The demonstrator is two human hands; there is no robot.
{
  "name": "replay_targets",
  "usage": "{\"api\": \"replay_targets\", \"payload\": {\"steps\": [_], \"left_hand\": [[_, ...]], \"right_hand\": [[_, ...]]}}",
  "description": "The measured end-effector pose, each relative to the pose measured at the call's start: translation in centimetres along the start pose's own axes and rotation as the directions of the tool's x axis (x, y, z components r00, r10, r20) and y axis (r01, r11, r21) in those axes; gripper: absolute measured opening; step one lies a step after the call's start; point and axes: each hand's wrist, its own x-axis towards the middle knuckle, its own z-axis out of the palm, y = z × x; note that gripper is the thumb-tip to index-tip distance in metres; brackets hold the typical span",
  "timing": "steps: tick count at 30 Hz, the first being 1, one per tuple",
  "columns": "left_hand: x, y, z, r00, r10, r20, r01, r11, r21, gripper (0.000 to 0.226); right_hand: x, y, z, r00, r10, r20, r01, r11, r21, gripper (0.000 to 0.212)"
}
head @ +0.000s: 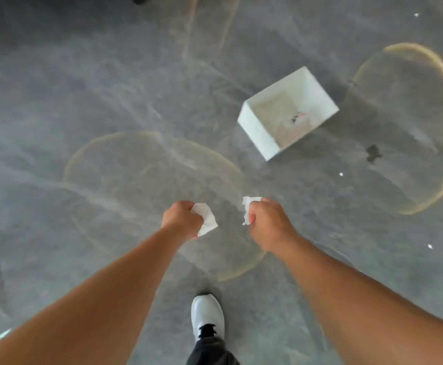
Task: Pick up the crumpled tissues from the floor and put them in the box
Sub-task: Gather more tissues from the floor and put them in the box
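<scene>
My left hand point(181, 218) is closed around a white crumpled tissue point(206, 219) that sticks out to its right. A second white tissue point(247, 209) is gripped in my right hand point(267, 223), showing at the fist's left and top. Both fists hang side by side above the grey floor. The white open box point(257, 129) stands on the floor ahead and to the right of my hands, apart from them. Its inside shows a small dark and red mark. The picture is blurred.
The grey concrete floor point(96, 88) carries yellowish ring stains point(425, 52) and a dark blotch point(373, 152) right of the box. Small white specks point(341, 174) lie at the right. My white shoe point(207, 316) stands below my hands.
</scene>
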Motion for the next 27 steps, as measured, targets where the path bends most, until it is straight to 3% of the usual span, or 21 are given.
{"api": "replay_targets", "payload": {"steps": [6,12,15,18,20,23,27], "left_hand": [[-1.7,12.8,1.4,0.991,0.105,0.086,-0.111,0.991,0.07,0.033],[5.8,18.9,2.4,0.98,0.144,0.14,-0.173,0.959,0.224,0.031],[9.3,21.9,2.4,0.98,0.142,0.137,-0.176,0.942,0.287,0.03],[12.1,25.1,2.7,0.971,0.179,0.161,-0.224,0.917,0.331,0.017],[13.6,27.0,3.5,0.971,0.151,0.188,-0.208,0.917,0.34,0.019],[16.0,29.8,5.7,0.981,0.063,0.184,-0.103,0.97,0.221,0.03],[20.5,32.9,9.6,0.986,0.002,0.167,-0.029,0.987,0.156,0.023]], "right_hand": [[0.9,4.1,-9.1,0.983,0.162,-0.086,-0.164,0.986,-0.012,0.017],[8.4,6.1,-11.7,0.976,0.139,-0.169,-0.145,0.989,-0.023,0.022],[13.6,8.1,-12.9,0.971,0.216,-0.099,-0.221,0.974,-0.048,0.017],[19.1,9.9,-14.2,0.958,0.268,-0.106,-0.266,0.964,0.033,0.016],[21.9,10.6,-15.1,0.944,0.309,-0.112,-0.3,0.949,0.094,0.017],[25.4,12.7,-16.0,0.952,0.298,-0.072,-0.286,0.948,0.14,0.016],[30.3,16.7,-16.1,0.962,0.268,-0.059,-0.255,0.951,0.174,0.018]]}}
